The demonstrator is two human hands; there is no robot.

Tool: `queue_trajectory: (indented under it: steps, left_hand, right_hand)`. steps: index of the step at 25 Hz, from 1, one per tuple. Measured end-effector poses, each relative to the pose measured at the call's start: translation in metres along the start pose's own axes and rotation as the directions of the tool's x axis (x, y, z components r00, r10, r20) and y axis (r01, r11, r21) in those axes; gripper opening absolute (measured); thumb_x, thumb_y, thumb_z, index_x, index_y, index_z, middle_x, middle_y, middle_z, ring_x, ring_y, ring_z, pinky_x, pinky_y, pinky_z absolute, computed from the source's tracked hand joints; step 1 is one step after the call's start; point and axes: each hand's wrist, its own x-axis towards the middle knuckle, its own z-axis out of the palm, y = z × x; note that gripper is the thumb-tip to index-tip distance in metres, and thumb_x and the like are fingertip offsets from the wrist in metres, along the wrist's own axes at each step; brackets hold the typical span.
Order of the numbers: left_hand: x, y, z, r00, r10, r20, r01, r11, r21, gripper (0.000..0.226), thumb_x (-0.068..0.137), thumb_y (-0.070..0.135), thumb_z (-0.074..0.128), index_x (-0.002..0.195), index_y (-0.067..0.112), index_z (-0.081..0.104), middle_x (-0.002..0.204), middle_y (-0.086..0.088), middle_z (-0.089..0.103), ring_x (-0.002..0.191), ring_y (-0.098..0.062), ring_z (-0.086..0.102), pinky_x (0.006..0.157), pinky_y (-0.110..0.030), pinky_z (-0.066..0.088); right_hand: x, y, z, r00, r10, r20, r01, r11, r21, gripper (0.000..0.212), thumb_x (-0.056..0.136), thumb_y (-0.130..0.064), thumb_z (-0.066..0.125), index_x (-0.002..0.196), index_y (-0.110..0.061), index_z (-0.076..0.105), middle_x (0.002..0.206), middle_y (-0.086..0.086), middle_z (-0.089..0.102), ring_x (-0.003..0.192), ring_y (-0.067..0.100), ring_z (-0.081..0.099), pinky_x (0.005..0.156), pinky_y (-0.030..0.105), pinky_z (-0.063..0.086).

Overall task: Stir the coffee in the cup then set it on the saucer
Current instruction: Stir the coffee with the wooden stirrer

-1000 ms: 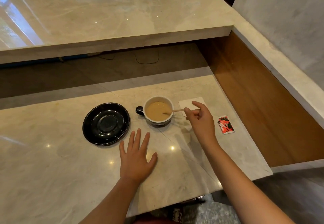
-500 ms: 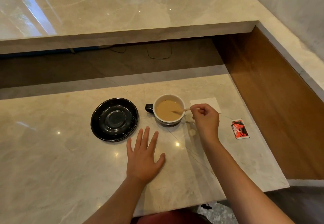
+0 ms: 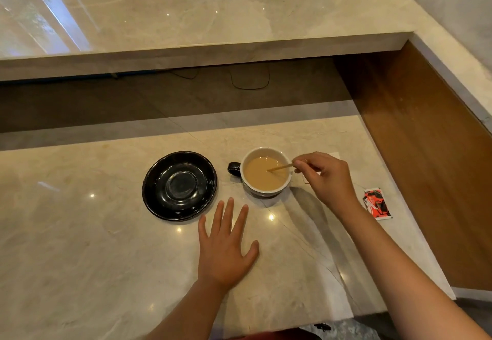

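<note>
Right hand (image 3: 323, 177) pinching thin wooden stirrer (image 3: 281, 167) in round cup (image 3: 266, 170); left hand (image 3: 226, 249) flat, fingers spread.

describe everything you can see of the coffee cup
The round ceramic-looking coffee cup, cream-white inside with a dark outer base and a dark handle pointing left, stands upright on the beige marble counter. It sits right of the glossy black saucer, apart from it. It holds light-brown milky coffee well below the rim. A thin wooden stir stick, pinched by the right hand, dips in over the right rim.
</note>
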Motion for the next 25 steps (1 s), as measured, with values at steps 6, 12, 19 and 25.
queue_trajectory:
  steps: [6, 12, 19, 25]
  left_hand:
    - [0.001, -0.001, 0.000, 1.000, -0.005, 0.010, 0.005, 1.000, -0.003, 0.072, 0.085, 0.061, 0.031, 0.149, 0.033, 0.010, 0.159, -0.002, 0.000, 0.144, -0.020, -0.009, 0.112, -0.055, -0.004]
    - [0.001, 0.000, 0.000, 1.000, -0.015, 0.021, 0.015, 1.000, -0.005, 0.072, 0.085, 0.060, 0.031, 0.148, 0.033, 0.013, 0.159, -0.002, 0.002, 0.144, -0.020, -0.008, 0.112, -0.056, -0.003]
    - [0.001, 0.001, -0.001, 1.000, -0.009, 0.021, 0.009, 1.000, -0.006, 0.072, 0.084, 0.059, 0.034, 0.148, 0.032, 0.016, 0.159, -0.004, 0.005, 0.144, -0.021, -0.004, 0.111, -0.055, -0.004]
    - [0.000, 0.001, -0.002, 1.000, -0.012, 0.027, 0.013, 1.000, -0.009, 0.073, 0.085, 0.061, 0.030, 0.149, 0.034, 0.008, 0.159, -0.002, -0.002, 0.143, -0.019, -0.012, 0.110, -0.053, -0.011]
  right_hand:
    - [-0.017, -0.002, -0.008, 0.995, -0.014, 0.100, 0.011, 1.000, 0.025, 0.009, 0.082, -0.007, 0.067, 0.081, -0.013, 0.073, 0.074, -0.003, 0.069, 0.070, 0.007, 0.063, 0.066, 0.012, 0.046]
    - [-0.011, -0.015, 0.014, 0.996, -0.032, 0.082, 0.026, 0.997, 0.076, 0.009, 0.083, -0.007, 0.065, 0.085, -0.013, 0.072, 0.080, -0.005, 0.067, 0.075, 0.009, 0.062, 0.070, 0.016, 0.047]
    - [0.010, -0.003, 0.012, 0.998, -0.038, -0.047, 0.038, 0.999, 0.001, 0.009, 0.084, -0.005, 0.063, 0.088, -0.007, 0.071, 0.081, 0.004, 0.070, 0.073, 0.013, 0.061, 0.068, 0.010, 0.044]
    - [0.001, 0.009, -0.005, 0.991, 0.103, -0.091, -0.103, 0.995, 0.011, 0.010, 0.084, -0.007, 0.063, 0.083, -0.011, 0.072, 0.069, -0.003, 0.066, 0.068, 0.011, 0.062, 0.062, 0.003, 0.040]
